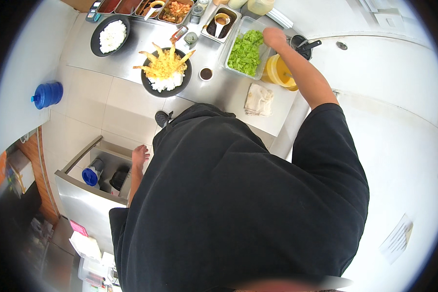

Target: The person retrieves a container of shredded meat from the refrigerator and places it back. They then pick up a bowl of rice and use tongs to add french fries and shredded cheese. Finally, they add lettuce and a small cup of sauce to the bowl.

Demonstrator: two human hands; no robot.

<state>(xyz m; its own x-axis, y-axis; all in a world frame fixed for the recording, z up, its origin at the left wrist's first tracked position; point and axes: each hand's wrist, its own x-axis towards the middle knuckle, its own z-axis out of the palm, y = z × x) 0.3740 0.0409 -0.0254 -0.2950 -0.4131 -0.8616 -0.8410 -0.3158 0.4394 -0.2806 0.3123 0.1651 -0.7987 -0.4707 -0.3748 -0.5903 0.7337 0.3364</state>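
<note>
My right hand (275, 38) reaches out to the far right, its fingers curled closed at the rim of a clear plastic container (225, 62) of chopped lettuce (246, 52). What those fingers hold, if anything, is hidden. Low at my left side, my left hand (140, 155) hangs with its fingers apart and nothing in it, beside an open drawer (78, 155). On the steel counter, a black bowl (180, 89) holds white rice (165, 83) topped with yellow crumbs and fried shrimp (173, 52). Next to it stands a small cup of dark sauce (206, 74).
A second black bowl (95, 47) of rice stands back left. Metal food trays (175, 11) line the back, with a sauce tray (221, 23) holding a ladle. Right lie a yellow tub (272, 70), dark pot (301, 47) and folded cloth (259, 100). A blue water jug (48, 94) is at left.
</note>
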